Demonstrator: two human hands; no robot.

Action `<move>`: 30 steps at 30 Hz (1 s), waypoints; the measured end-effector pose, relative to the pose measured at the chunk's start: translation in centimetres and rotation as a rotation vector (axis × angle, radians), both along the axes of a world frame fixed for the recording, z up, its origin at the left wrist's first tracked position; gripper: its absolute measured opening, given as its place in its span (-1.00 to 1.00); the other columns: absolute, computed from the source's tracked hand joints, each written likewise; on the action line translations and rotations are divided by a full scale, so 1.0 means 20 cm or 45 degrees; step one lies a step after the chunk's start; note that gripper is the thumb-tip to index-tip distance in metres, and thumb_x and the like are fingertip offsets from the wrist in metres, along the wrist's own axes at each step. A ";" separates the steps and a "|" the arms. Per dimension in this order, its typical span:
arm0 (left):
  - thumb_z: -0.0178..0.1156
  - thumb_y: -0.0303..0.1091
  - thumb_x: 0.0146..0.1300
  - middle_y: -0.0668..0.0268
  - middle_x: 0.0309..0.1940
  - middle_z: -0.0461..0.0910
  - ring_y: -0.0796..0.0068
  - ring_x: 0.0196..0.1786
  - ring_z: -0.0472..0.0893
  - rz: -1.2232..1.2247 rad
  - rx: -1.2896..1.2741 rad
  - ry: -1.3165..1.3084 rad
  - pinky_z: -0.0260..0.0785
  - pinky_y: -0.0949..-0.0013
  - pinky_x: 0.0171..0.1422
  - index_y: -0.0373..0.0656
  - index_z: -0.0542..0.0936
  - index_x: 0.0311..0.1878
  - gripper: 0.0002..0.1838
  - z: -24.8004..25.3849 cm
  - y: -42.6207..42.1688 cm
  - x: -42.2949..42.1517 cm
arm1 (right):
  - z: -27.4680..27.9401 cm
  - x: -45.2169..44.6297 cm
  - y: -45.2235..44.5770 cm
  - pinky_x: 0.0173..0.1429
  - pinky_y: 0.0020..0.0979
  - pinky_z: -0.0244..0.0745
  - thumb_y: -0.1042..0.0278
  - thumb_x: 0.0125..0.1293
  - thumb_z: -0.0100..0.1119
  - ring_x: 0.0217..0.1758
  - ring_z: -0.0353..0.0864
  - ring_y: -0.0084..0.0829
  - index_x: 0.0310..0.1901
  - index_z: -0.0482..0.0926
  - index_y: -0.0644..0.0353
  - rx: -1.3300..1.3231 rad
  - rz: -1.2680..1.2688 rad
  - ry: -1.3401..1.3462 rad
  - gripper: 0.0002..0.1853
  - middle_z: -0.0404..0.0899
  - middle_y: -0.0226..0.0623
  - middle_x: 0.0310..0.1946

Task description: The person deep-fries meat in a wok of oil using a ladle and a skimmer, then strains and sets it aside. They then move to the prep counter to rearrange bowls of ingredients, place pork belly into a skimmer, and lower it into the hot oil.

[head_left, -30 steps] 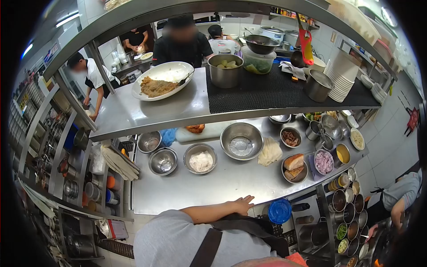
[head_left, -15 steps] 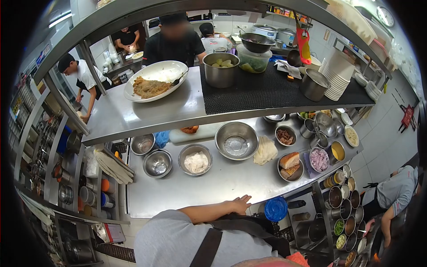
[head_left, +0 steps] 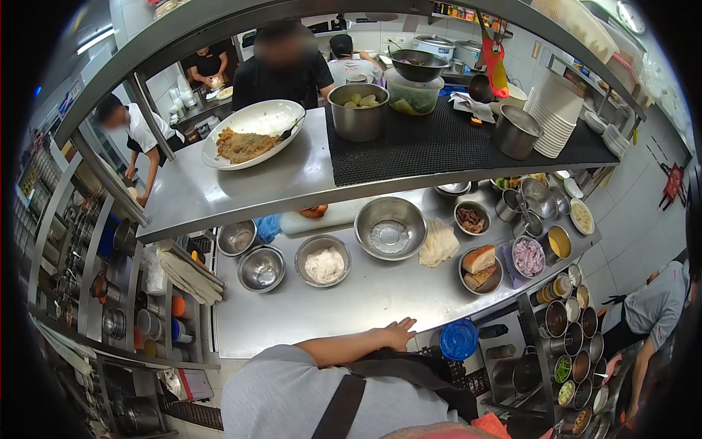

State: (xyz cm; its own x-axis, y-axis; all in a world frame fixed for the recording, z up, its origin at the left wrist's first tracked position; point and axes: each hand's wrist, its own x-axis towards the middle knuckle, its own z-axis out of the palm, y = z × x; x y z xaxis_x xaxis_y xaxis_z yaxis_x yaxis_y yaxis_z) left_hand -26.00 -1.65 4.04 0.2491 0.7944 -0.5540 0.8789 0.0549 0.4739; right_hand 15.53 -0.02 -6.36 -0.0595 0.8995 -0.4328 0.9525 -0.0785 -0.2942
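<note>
My left hand [head_left: 398, 333] lies at the front edge of the steel worktable [head_left: 307, 322], its forearm crossing in front of my body. The fingers are stretched out and apart, and it holds nothing. My right hand is out of the picture. Beyond the left hand stand a large steel mixing bowl [head_left: 390, 228], a bowl of white creamy mixture [head_left: 324, 264] and a crumpled pale cloth [head_left: 439, 244]. To its right sits a bowl with bread pieces [head_left: 480, 269], beside a container of sliced pink onion [head_left: 528, 257]. A blue lid [head_left: 458, 339] is just below the table edge.
Above the table runs a steel shelf [head_left: 241, 186] with a large white plate of food [head_left: 252, 135], a pot [head_left: 357, 111] and stacked white bowls [head_left: 553, 121]. Racks of containers stand left and right. Across the shelf is a co-worker in black [head_left: 281, 73]; others work nearby.
The view shifts slightly. Across the shelf, the co-worker in black has moved a little and bends lower. My left hand stays at the table edge.
</note>
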 end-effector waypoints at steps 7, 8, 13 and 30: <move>0.25 -0.11 0.02 0.00 0.48 -0.25 0.05 0.53 -0.24 0.018 0.048 0.000 -0.09 -0.07 0.47 -0.17 0.19 0.39 -0.15 0.00 -0.01 0.00 | 0.19 -0.09 -0.03 -0.05 -0.21 0.51 0.35 0.06 0.25 -0.19 0.65 -0.09 -0.27 0.69 0.23 0.032 -0.067 0.019 -0.79 0.66 -0.03 -0.36; 0.24 -0.10 0.03 -0.03 0.46 -0.12 0.06 0.52 -0.13 0.025 0.093 0.018 -0.04 0.00 0.47 -0.19 0.22 0.38 -0.18 0.06 -0.02 0.00 | 0.18 -0.08 -0.04 -0.05 -0.21 0.51 0.35 0.06 0.25 -0.19 0.65 -0.09 -0.27 0.69 0.23 0.032 -0.069 0.018 -0.79 0.66 -0.03 -0.36; 0.21 -0.07 0.17 -0.01 0.27 0.34 0.22 0.24 0.44 0.035 -0.144 -0.678 0.33 0.33 0.24 -0.23 0.26 0.35 -0.26 0.73 0.00 -0.17 | 0.11 -0.02 -0.04 -0.04 -0.21 0.51 0.38 0.05 0.25 -0.22 0.66 -0.09 -0.27 0.70 0.19 0.108 -0.002 0.065 -0.81 0.66 -0.04 -0.38; 0.17 -0.34 0.16 0.30 -0.21 0.55 0.43 -0.13 0.58 1.521 1.571 -0.515 0.56 0.36 -0.16 -0.19 0.53 -0.06 -0.72 2.54 0.30 -1.92 | 0.27 -0.29 -0.03 0.09 -0.26 0.47 0.39 0.10 0.27 -0.03 0.62 -0.12 -0.15 0.66 0.25 -0.083 -0.268 0.013 -0.74 0.66 -0.07 -0.20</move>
State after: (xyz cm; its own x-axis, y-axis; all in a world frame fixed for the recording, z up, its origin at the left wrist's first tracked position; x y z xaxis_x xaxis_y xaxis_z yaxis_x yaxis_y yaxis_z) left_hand -64.35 4.26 54.88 -0.7706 0.4972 0.3987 0.4574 -0.0042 0.8893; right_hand 9.68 -0.69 -0.91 0.1223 0.8625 -0.4911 0.9101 -0.2949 -0.2912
